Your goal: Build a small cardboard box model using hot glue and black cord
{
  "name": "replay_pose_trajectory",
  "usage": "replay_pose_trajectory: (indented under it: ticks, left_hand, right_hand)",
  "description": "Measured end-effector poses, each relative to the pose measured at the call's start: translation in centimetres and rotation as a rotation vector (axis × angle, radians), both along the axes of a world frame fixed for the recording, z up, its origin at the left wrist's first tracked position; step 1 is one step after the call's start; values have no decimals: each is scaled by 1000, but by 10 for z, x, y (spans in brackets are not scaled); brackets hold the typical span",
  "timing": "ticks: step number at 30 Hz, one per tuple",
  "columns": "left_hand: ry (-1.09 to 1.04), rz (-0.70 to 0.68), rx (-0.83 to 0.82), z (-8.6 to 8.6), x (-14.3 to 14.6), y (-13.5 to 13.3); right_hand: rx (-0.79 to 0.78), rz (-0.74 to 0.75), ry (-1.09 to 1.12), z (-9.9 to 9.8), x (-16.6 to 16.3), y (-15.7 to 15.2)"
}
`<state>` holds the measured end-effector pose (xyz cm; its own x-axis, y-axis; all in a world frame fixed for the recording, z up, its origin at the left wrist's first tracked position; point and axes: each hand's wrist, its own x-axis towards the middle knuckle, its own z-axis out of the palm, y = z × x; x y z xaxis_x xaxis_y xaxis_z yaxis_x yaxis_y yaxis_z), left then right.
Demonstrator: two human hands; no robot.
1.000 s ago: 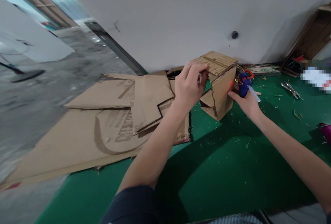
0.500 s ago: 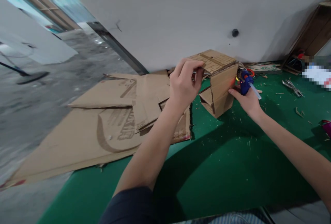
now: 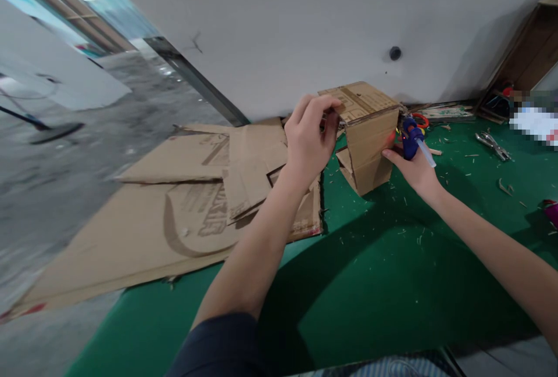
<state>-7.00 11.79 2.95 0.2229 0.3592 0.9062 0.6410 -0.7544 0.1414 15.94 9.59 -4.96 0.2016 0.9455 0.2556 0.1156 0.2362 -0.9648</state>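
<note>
A small cardboard box (image 3: 369, 153) stands on the green table, its printed top panel (image 3: 361, 101) lying over the upright front wall. My left hand (image 3: 309, 133) is closed at the panel's left edge, thumb and finger pinching it; the thumb tip is partly hidden. To the right of the box, my right hand (image 3: 414, 171) is closed round a blue glue gun (image 3: 410, 137), whose handle is mostly hidden. A clear glue stick (image 3: 426, 154) juts from the gun's back end. My right thumb touches the box's front wall, near a red glow.
Flattened cardboard sheets (image 3: 143, 232) cover the left of the green table (image 3: 375, 284) and overhang its edge. Behind the glue gun lie red-handled scissors (image 3: 421, 120). Metal locking pliers (image 3: 492, 146) and scraps lie to the right. A white wall (image 3: 296, 34) rises behind.
The top panel's left side has come down closer to the front wall's upper edge. My right hand and the glue gun have shifted slightly left; my left hand keeps its pinch.
</note>
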Motion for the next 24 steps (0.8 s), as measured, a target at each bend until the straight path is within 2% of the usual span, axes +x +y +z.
replay_pose_trajectory:
  ticks: [8,13,16,19,24]
  left_hand:
    - [-88,2,-60,-6,0,0]
    - [-107,47,-33,-12,1,5]
    - [-139,7,-17,-14,3,10]
    - [-131,-36,0,-13,3,11]
    - [-71,25,44,-9,-1,10]
  right_hand:
    - [8,-8,2,4,-2,-2]
    - [11,-14,-35,3,-1,-1]
    - [1,-11,-50,1,-1,0]
    - [1,10,-51,0,-1,-1]
    - [22,3,-51,0,-3,-4]
